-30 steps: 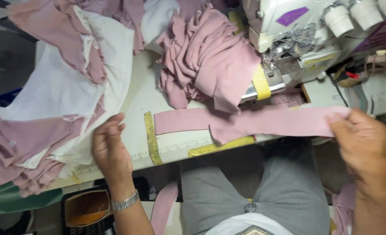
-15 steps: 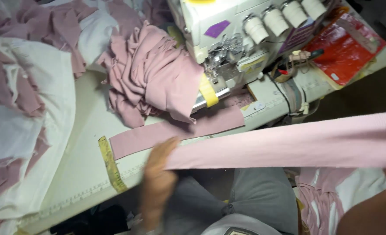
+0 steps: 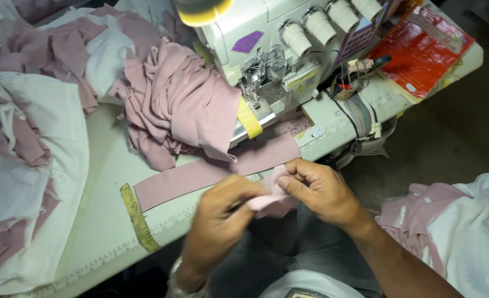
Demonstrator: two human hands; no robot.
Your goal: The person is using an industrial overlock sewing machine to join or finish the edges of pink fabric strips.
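In the head view, the left hand (image 3: 219, 218) and right hand (image 3: 316, 190) meet just in front of the sewing machine (image 3: 272, 60), at the table's (image 3: 101, 221) near edge. Both are curled nearly closed, fingertips pinching one end of a pink fabric strip (image 3: 211, 171). The strip is a long flat band that lies on the table below the machine, running left toward a yellow tape mark (image 3: 137, 218). A heap of pink fabric (image 3: 173, 105) sits left of the machine.

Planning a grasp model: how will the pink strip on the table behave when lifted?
Likely floppy: the pink strip lies flat on the table, and its end bunches between the left hand and right hand. Probably light, thin cloth. It may drag or stretch rather than slide rigidly.
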